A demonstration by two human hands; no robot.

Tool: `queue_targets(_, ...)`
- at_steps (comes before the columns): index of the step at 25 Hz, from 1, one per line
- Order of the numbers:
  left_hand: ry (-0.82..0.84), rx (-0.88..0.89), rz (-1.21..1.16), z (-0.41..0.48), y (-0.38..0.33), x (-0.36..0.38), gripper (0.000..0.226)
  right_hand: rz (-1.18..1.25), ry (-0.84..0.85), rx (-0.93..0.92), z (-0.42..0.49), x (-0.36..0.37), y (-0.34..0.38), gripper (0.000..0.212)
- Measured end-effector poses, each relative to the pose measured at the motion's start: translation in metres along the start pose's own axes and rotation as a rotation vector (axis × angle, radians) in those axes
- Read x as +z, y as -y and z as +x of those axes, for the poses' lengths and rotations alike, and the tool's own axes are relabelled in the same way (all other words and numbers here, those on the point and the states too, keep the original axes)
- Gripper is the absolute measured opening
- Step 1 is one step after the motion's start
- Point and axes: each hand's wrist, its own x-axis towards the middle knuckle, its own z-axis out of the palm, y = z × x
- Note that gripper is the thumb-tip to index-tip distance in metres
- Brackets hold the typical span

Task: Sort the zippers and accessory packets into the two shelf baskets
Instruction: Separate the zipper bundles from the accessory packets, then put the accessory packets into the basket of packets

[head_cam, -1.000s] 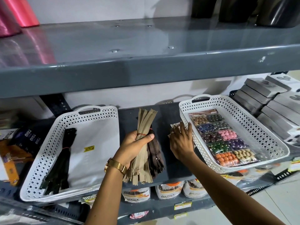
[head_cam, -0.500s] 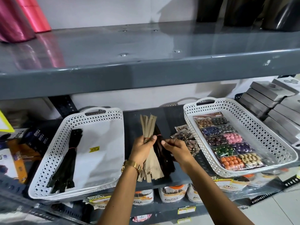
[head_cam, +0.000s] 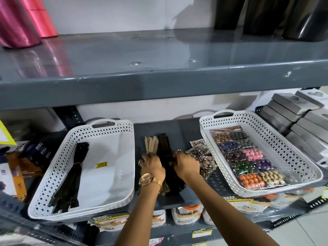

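Two white perforated baskets stand on the grey shelf. The left basket point(head_cam: 113, 201) holds one bundle of black zippers point(head_cam: 71, 178). The right basket point(head_cam: 301, 158) holds a clear packet of coloured buttons point(head_cam: 246, 158). Between them lie a tan zipper bundle point(head_cam: 150, 143), a dark brown zipper bundle point(head_cam: 164, 144) and several small accessory packets point(head_cam: 202, 157). My left hand point(head_cam: 151, 166) is shut on the tan bundle, low on the shelf. My right hand point(head_cam: 185, 164) grips the middle of the dark brown bundle.
Grey boxes point(head_cam: 292, 119) are stacked right of the right basket. Dark packets point(head_cam: 38, 153) and orange items crowd the shelf left of the left basket. The upper shelf edge point(head_cam: 159, 86) overhangs close above. Packaged goods point(head_cam: 186, 216) sit on the shelf below.
The tan bundle came down from raised to lying flat on the shelf under my left hand. My right hand left the small packets and took hold of the dark brown bundle.
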Motion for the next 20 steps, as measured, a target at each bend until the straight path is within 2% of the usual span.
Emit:
queue_targets(3,-0.111,0.048,0.137,-0.012,-0.010,0.001,0.059,-0.124,-0.014,-0.080,0.012,-0.019,-0.007,0.027)
queue_targets(5,-0.251,0.191,0.156,-0.011,-0.017,0.001,0.057,-0.301,-0.027,-0.139,0.029,-0.039,-0.021,0.029)
queue_targets(6,-0.266,0.278,0.134,-0.011,-0.022,0.000,0.055,-0.394,-0.015,-0.165,0.036,-0.049,-0.029,0.034)
queue_targets(8,-0.142,0.376,-0.055,-0.011,-0.037,0.000,0.045,-0.464,0.036,-0.184,0.049,-0.064,-0.039,0.042)
queue_targets(10,0.063,0.365,-0.244,-0.013,-0.052,0.003,0.038,-0.534,0.080,-0.233,0.057,-0.067,-0.042,0.045)
queue_targets(12,0.164,0.336,-0.302,-0.016,-0.062,0.010,0.040,-0.629,0.103,-0.299,0.063,-0.068,-0.040,0.044)
queue_targets(16,0.140,0.291,-0.324,-0.017,-0.075,0.021,0.055,-0.741,0.233,-0.379,0.072,-0.072,-0.048,0.043)
queue_targets(20,0.080,0.237,-0.308,-0.011,-0.087,0.034,0.063,-0.700,0.284,-0.434,0.079,-0.074,-0.056,0.035)
